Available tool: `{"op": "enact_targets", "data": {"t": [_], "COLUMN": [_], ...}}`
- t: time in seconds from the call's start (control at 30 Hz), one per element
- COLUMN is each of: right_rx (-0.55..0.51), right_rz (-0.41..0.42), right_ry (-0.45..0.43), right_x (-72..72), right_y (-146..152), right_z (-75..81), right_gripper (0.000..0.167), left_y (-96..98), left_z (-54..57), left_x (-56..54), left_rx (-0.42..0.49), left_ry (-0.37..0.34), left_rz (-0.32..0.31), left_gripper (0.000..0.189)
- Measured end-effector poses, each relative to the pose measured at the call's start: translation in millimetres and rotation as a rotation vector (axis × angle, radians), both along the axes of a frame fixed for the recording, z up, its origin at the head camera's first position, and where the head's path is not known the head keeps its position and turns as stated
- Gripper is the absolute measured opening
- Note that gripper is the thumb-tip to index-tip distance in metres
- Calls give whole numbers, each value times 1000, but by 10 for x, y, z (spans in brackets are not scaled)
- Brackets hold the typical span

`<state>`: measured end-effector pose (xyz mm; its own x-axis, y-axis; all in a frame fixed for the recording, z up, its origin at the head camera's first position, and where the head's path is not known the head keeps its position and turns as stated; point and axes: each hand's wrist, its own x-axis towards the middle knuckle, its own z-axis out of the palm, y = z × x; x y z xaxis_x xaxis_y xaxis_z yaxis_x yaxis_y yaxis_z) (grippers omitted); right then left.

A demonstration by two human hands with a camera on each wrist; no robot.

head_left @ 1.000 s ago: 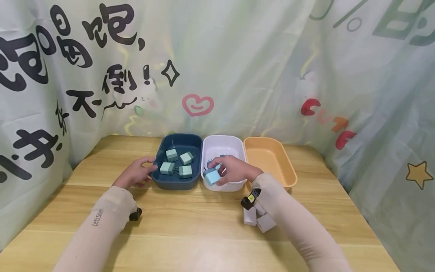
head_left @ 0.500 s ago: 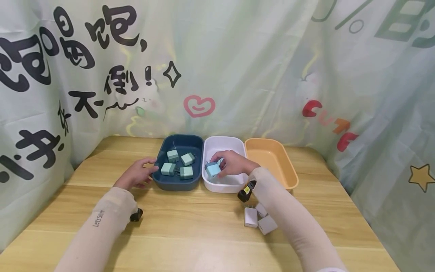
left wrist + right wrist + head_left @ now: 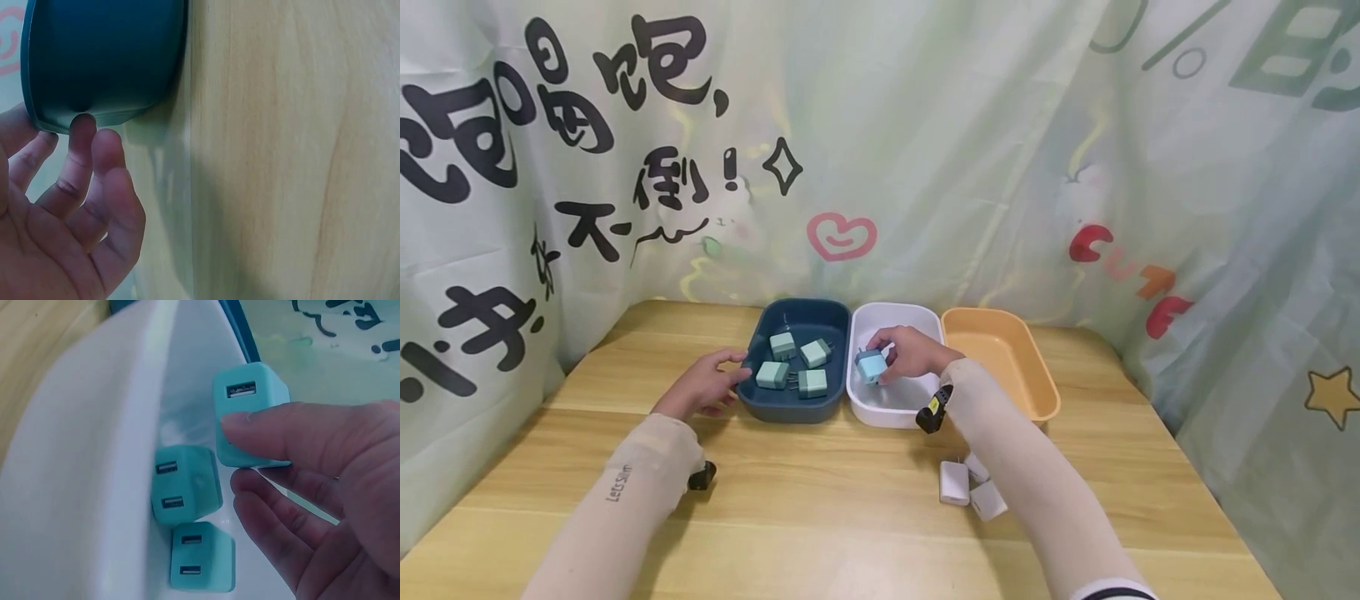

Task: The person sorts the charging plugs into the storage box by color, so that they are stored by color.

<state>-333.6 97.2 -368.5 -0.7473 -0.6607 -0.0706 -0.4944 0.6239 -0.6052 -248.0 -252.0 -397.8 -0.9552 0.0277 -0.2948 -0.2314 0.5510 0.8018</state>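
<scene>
My right hand pinches a light-blue USB charger plug over the white tray. In the right wrist view, the thumb lies across the held plug's USB face, and two similar blue plugs rest in the tray. At the left side of the dark blue tray, my left hand touches the rim and outer wall with loosely bent, spread fingers. Inside the dark blue tray lie several pale green charger plugs. Whether the left thumb hooks over the rim is hard to tell.
An orange tray stands against the white one's right side. White charger plugs lie grouped on the wooden table beside the right forearm. A printed curtain hangs behind the trays.
My right hand has carried the blue plug from the white tray's front edge farther back over its interior. The left hand keeps its place at the dark blue tray.
</scene>
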Motion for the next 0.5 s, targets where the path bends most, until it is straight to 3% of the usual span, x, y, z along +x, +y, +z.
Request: {"op": "enact_targets", "data": {"t": [0.5], "right_rx": [55], "right_rz": [-127], "right_ry": [-6], "right_x": [-252], "right_y": [-1], "right_z": [-48], "right_gripper": [47], "left_y": [-14], "left_z": [-1], "left_x": [-2], "left_rx": [14], "left_ry": [-3], "left_rz": [-7], "left_gripper": [55]}}
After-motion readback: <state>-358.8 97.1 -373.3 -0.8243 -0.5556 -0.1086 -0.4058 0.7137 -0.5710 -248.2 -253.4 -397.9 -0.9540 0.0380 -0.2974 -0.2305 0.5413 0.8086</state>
